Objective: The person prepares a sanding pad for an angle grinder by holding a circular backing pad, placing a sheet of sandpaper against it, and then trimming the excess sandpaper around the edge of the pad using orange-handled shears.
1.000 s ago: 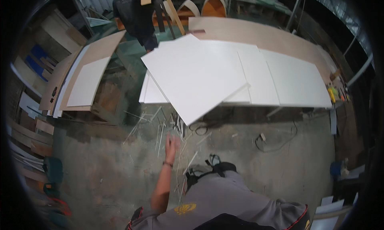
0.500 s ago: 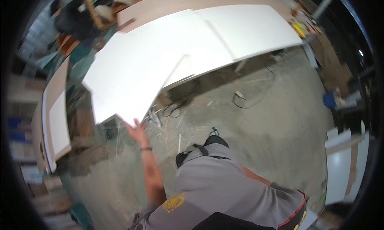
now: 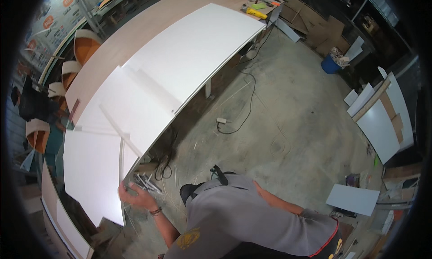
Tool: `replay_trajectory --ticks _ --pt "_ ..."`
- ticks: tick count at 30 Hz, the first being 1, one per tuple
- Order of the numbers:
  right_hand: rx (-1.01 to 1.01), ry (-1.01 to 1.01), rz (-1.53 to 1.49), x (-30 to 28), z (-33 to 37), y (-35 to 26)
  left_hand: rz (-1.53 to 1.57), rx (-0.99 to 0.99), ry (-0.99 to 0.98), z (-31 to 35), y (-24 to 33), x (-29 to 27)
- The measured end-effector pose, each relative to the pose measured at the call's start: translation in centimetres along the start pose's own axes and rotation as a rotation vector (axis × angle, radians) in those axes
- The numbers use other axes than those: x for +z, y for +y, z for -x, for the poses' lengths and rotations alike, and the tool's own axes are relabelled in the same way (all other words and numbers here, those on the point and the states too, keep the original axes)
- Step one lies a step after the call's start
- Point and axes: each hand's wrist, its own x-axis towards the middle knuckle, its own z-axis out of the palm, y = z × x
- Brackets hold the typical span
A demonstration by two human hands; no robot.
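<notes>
My left hand (image 3: pixel 138 198) is closed on the right edge of a white panel (image 3: pixel 92 175) with a stepped, notched near end. This panel overlaps the near end of a long white sheet (image 3: pixel 189 56) lying along the workbench. Beside the panel, a thin pale strip (image 3: pixel 118 127) lies slantwise on the sheet. My right forearm (image 3: pixel 279 200) runs beside my grey shirt, and its hand is hidden behind my body.
A yellow tool (image 3: pixel 255 13) lies at the bench's far end. A black cable (image 3: pixel 251 108) and offcuts (image 3: pixel 146 183) lie on the floor. A blue bucket (image 3: pixel 330 64) and leaning boards (image 3: pixel 380 124) stand right. Another person (image 3: pixel 33 99) is at the far left.
My view has swung right, showing more floor. The notched panel has turned relative to the sheet, and my left hand has moved from its near corner to its side edge.
</notes>
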Motion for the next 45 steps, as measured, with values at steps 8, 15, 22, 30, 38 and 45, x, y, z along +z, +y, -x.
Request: replay_trajectory --ticks 8,15,22,30,38,45 --pt "-0.152 0.066 -0.028 -0.5 1.4 -8.4 0.67 0.356 -1.491 7.8 19.6 16.8" --pt "-0.555 0.15 -0.228 0.0 0.8 -22.4 0.498 0.612 -2.546 19.3 21.1 30.1" --pt "-0.664 0.365 0.229 -7.5 -3.2 -36.3 0.898 1.079 -2.419 26.8 28.7 48.8" --pt "-0.725 0.84 0.112 -25.1 -4.8 -46.7 0.654 0.912 -2.417 28.2 38.7 62.3" --pt "-0.159 0.649 -0.182 -38.9 -16.5 -42.9 0.332 0.273 -2.878 24.4 59.6 73.5" --pt "-0.313 0.524 1.241 -46.4 -23.0 -59.7 0.118 0.218 -2.534 29.3 72.6 87.3"
